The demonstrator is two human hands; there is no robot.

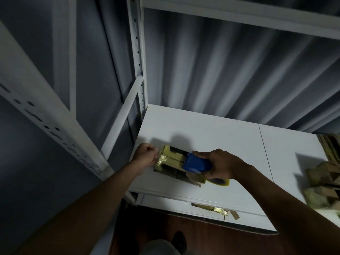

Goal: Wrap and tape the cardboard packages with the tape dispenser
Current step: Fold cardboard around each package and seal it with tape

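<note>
The package [173,165] lies on the white shelf [211,137] at lower centre of the frame, close to the shelf's left corner, its long axis running from upper left to lower right. It is glossy with yellowish tape at the upper-left end, and bare cardboard shows at the lower-right end. The left hand [145,155] sits at the upper-left end, fingers curled and pinching that end or a tape tail there; which of the two is hard to tell. The right hand [220,166] is wrapped round the blue dispenser [197,165], which rests on the package's right half with its yellow roll [219,181] showing below the wrist. So the dispenser is the nearer grip to the untaped end, and the likely pull runs along the long axis toward the lower right. There the shelf gives open room up to the stack of other packages [322,179] at the right edge. The shelf's front edge is just beside the package's lower end, so a long pull could carry the dispenser off it. A finished bundle [213,209] lies on the lower shelf.
</note>
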